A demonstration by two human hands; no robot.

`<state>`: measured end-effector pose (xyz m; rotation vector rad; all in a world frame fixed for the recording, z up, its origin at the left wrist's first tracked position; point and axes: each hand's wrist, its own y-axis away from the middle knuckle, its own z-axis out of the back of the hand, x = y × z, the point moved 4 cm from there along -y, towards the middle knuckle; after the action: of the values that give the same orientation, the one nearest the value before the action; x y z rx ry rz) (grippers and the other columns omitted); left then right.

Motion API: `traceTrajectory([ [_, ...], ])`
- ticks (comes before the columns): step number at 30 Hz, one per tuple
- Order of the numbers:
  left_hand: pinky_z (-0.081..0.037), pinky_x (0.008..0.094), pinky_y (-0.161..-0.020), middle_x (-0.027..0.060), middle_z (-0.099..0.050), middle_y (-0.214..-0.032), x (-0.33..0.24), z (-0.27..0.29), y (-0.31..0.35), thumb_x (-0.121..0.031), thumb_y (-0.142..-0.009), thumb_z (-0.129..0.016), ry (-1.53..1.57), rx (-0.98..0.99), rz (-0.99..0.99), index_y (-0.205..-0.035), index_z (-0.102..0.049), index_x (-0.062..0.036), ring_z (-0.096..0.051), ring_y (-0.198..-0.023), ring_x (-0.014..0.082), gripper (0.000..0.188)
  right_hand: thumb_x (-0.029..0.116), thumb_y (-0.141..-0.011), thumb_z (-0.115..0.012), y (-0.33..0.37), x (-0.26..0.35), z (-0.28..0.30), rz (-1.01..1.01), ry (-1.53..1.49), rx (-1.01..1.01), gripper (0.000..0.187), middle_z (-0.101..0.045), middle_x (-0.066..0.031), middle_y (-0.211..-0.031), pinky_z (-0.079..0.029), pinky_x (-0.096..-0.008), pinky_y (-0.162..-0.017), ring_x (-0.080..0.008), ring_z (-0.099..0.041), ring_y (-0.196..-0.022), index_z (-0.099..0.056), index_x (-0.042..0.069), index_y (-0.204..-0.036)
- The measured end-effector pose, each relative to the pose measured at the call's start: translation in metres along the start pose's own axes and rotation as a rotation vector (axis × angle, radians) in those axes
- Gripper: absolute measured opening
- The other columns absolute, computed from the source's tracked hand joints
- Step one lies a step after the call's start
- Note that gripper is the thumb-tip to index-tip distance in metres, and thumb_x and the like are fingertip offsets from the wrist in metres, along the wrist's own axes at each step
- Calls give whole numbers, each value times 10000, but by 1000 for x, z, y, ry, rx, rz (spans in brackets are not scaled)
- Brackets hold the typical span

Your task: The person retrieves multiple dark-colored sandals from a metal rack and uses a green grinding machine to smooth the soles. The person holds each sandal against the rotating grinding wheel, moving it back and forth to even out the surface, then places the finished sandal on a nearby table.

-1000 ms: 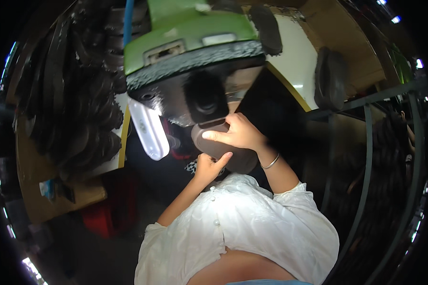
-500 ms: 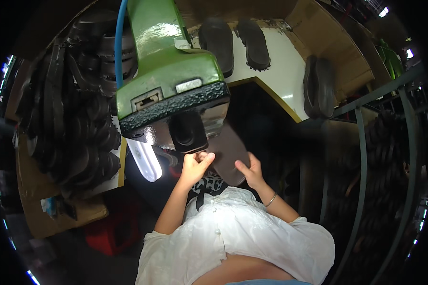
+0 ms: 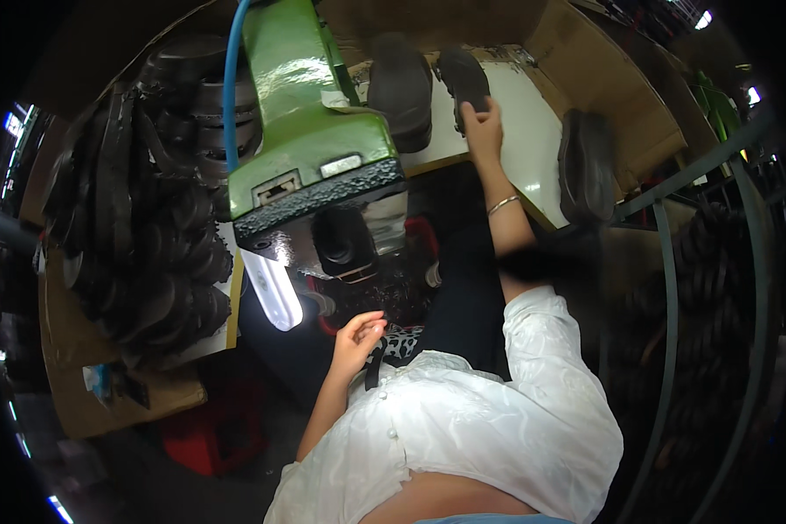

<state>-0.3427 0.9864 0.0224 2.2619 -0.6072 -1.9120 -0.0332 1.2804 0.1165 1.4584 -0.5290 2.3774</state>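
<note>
Shoe soles, dark and rubbery, fill this workplace: on the far left a big stack of soles (image 3: 140, 218) leans against brown cardboard (image 3: 70, 349). Next comes a green machine (image 3: 301, 122) with a blue hose (image 3: 229, 96) running up it and a black head (image 3: 345, 244) at its lower end, lit by a white lamp (image 3: 272, 293). Below that head the left hand (image 3: 358, 336) hangs loosely curled, with nothing in it, just above the lap of the person's white shirt (image 3: 463, 437).

Further right, a white table (image 3: 528, 144) carries three separate soles. One thick sole (image 3: 400, 87) lies close to the machine. The right hand (image 3: 482, 131), arm stretched out with a bangle at the wrist, lies on the sole (image 3: 463, 79) beside it, fingers over its near end; whether they are clenched on it or merely resting cannot be told. A third sole (image 3: 585, 175) lies apart at the table's right edge.

As a judgement, one piece is just being set down or fetched, and the large pile suggests much work remains.
</note>
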Motion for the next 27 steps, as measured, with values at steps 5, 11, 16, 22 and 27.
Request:
traceTrajectory([
  [5,-456,201,-722,81,-650,-973,18,27,18,-152,-871,-614,18,-163,120,-1140,-572,-18,-596,-882,97,303,558,-644,-694,-29,-49,2,63,586,-226,851,-572,-176,-1110,-331,-464,-985,-323,-487,-1125,-404,74,-1281],
  [11,-471,227,-803,88,-631,-998,13,24,13,-110,-879,-596,61,-132,67,-1133,-561,5,-596,-895,110,281,334,-626,-786,8,-26,37,301,81,-445,598,-541,-161,-1101,-430,-393,-893,-317,-532,-1032,-547,26,-1079],
  [16,-464,221,-811,81,-632,-999,6,14,5,-88,-871,-601,66,-110,104,-1127,-562,9,-592,-917,105,276,169,-670,-731,101,41,110,590,-455,-425,883,-398,-140,-1184,-386,-340,-943,-220,-456,-1065,-198,36,-1362],
  [22,-429,308,-895,108,-580,-1145,-52,-42,-9,-191,-767,-713,-278,-42,-440,-1219,-492,-4,-556,-1054,173,537,457,-632,-698,199,65,81,375,-826,542,1043,-421,-183,-1281,-409,-358,-948,-246,-497,-1100,-150,18,-1404],
  [27,-432,323,-897,117,-583,-1130,-91,-68,-17,-278,-743,-748,-26,147,-394,-1206,-491,0,-564,-1017,175,598,479,-634,-665,276,48,21,-183,-1048,979,1055,-331,-178,-1402,-244,-358,-1078,-247,-337,-1301,-159,-17,-1416],
])
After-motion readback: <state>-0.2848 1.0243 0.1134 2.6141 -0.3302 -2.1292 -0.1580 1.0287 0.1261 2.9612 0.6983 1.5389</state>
